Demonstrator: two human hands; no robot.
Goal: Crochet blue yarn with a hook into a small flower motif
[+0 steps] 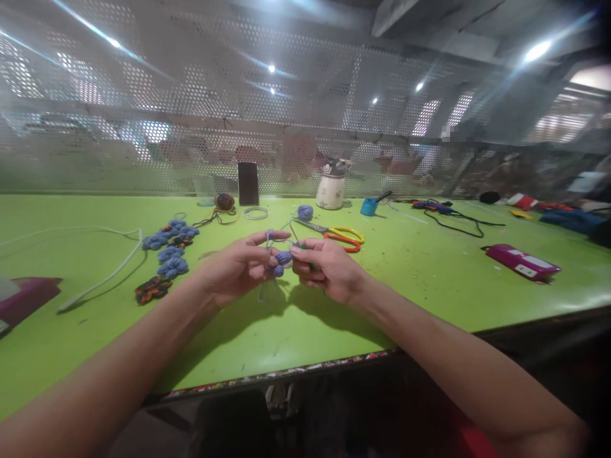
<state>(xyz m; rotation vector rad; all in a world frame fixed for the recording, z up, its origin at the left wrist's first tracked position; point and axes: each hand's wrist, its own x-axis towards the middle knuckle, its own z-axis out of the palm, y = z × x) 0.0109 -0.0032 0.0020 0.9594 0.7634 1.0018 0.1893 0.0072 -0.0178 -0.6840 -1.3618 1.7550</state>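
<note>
Purple yarn piece is up between both hands, just above the table's near half. Left hand: thumb and fingers pinch the piece, index stuck out with yarn round it. Right hand: thumb and index pinched at the piece's edge, other fingers curled round a green tool, tip hidden. Reads as mid-stitch; next move probably calls for steady yarn tension and a firm left pinch. Purple ball sits beyond, scissors beside it. Green table also carries yarn flowers left, white bottle at back, magenta power strip right. Behind: perforated metal screen, bright ceiling lights.
</note>
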